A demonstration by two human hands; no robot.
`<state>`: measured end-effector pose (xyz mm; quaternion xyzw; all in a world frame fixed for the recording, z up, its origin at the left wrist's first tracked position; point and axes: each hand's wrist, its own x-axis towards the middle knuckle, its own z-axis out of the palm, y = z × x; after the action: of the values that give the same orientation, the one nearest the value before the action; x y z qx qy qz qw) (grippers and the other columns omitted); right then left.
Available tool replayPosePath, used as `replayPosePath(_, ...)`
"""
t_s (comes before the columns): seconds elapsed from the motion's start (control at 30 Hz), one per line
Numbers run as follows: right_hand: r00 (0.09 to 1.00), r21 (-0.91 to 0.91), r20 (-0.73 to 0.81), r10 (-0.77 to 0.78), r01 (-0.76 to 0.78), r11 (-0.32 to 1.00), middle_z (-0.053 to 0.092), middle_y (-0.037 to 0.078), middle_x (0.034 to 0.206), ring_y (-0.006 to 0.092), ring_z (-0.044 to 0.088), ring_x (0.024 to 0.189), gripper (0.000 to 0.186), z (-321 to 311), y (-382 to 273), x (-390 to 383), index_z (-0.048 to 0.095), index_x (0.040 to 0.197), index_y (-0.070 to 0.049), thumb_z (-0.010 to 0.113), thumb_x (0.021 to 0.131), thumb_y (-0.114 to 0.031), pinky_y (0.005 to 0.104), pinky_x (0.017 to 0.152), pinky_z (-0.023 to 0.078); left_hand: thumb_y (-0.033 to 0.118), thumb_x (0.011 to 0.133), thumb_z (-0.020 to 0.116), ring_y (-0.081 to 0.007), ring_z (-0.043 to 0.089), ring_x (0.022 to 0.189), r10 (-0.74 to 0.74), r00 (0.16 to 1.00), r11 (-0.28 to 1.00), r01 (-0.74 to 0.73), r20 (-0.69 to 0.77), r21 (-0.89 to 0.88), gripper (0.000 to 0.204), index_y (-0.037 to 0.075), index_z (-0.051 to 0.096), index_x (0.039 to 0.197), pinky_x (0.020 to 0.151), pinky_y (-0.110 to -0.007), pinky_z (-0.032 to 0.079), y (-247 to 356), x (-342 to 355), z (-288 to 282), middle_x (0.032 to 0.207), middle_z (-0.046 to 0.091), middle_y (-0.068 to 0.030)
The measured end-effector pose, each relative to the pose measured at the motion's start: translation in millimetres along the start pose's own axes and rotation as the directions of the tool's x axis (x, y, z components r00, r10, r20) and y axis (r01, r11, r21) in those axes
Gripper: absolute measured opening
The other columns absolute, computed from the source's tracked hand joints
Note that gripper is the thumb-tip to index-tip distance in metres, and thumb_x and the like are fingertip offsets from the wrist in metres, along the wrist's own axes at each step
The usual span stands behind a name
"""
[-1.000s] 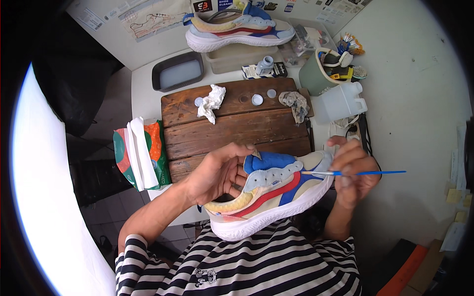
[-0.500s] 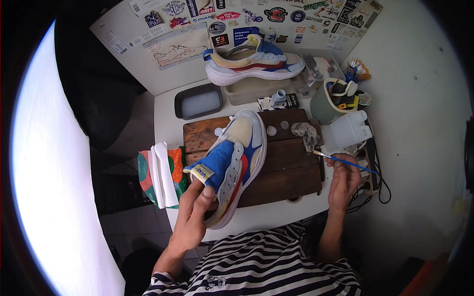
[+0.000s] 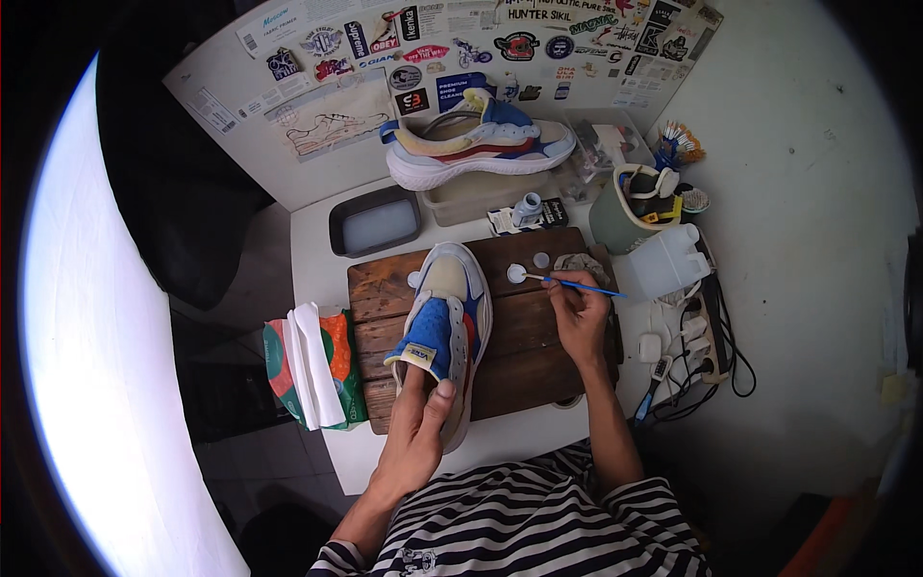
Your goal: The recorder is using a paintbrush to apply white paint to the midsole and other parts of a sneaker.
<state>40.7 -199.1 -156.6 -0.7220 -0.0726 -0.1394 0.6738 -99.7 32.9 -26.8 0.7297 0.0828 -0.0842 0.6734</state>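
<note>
My left hand (image 3: 415, 438) grips a sneaker (image 3: 446, 279) at its ankle opening, fingers inside and thumb on the outer side. The sneaker is cream and white with a blue tongue and red trim, toe pointing away from me over a dark wooden board (image 3: 519, 375). In my right hand (image 3: 583, 327) is a thin blue paintbrush (image 3: 594, 288), pinched between the fingers. Its bristles meet a small round cap (image 3: 515, 273) of pale paint on the board. A second small cap (image 3: 541, 260) lies just beyond. Crumpled clear plastic (image 3: 580, 263) sits partly hidden behind the right hand.
A matching sneaker (image 3: 481, 154) rests across a translucent tray at the back. Nearby stand a dark tray of liquid (image 3: 375, 226), an open bottle (image 3: 527, 209) and a green bucket (image 3: 615, 221). Wipes (image 3: 312, 370) lie left; a white jug (image 3: 663, 260) and power strip (image 3: 707, 327) right.
My right hand has moved left, bringing the brush from beside the plastic to the paint cap. The held sneaker has shifted slightly left and turned more upright in view; the view itself has shifted too.
</note>
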Motion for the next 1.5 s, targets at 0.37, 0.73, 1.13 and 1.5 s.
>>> replayPosePath(0.37, 0.996, -0.234, 0.008, -0.093, 0.092, 0.968, 0.072, 0.011, 0.089, 0.0167, 0.07, 0.082, 0.012, 11, 5, 7, 0.068, 0.101, 0.0, 0.069, 0.089, -0.001, 0.0294, 0.073, 0.053, 0.031, 0.105, 0.051, -0.0385, 0.033, 0.142, 0.069, 0.984, 0.996, -0.076, 0.166, 0.041, 0.073, -0.013, 0.015, 0.152, 0.117, -0.043, 0.027, -4, 4, 6, 0.148, 0.035, -0.0321)
replayPosePath(0.73, 0.997, -0.296, 0.002, -0.083, 0.08, 0.952, 0.071, 0.009, 0.086, 0.0153, 0.067, 0.076, 0.013, 14, 3, 8, 0.068, 0.101, -0.001, 0.07, 0.088, -0.002, 0.03, 0.069, 0.05, 0.031, 0.1, 0.062, -0.0403, 0.032, 0.144, 0.001, 0.972, 1.0, -0.001, 0.236, 0.002, 0.086, -0.011, 0.008, 0.153, 0.117, -0.045, 0.03, -2, 7, 2, 0.152, 0.03, -0.0339)
replayPosePath(1.13, 0.997, -0.338, 0.019, -0.074, 0.076, 0.938, 0.07, 0.009, 0.084, 0.0142, 0.067, 0.075, 0.011, 16, -2, 8, 0.068, 0.1, -0.001, 0.07, 0.089, -0.001, 0.0292, 0.068, 0.051, 0.017, 0.098, 0.06, -0.0308, 0.023, 0.149, -0.001, 0.97, 0.987, 0.04, 0.244, -0.158, 0.087, -0.002, 0.001, 0.159, 0.121, -0.041, 0.02, -12, 7, 6, 0.16, 0.022, -0.0234)
replayPosePath(1.5, 0.994, -0.274, 0.063, -0.093, 0.107, 0.956, 0.07, 0.012, 0.098, 0.0174, 0.07, 0.093, 0.012, 13, -17, 6, 0.064, 0.106, 0.005, 0.062, 0.094, 0.005, 0.0288, 0.083, 0.056, 0.024, 0.095, 0.069, -0.0383, 0.028, 0.146, 0.043, 0.98, 0.995, -0.024, 0.193, -0.096, 0.09, -0.01, 0.009, 0.153, 0.12, -0.043, 0.023, -21, 7, 8, 0.153, 0.03, -0.0322)
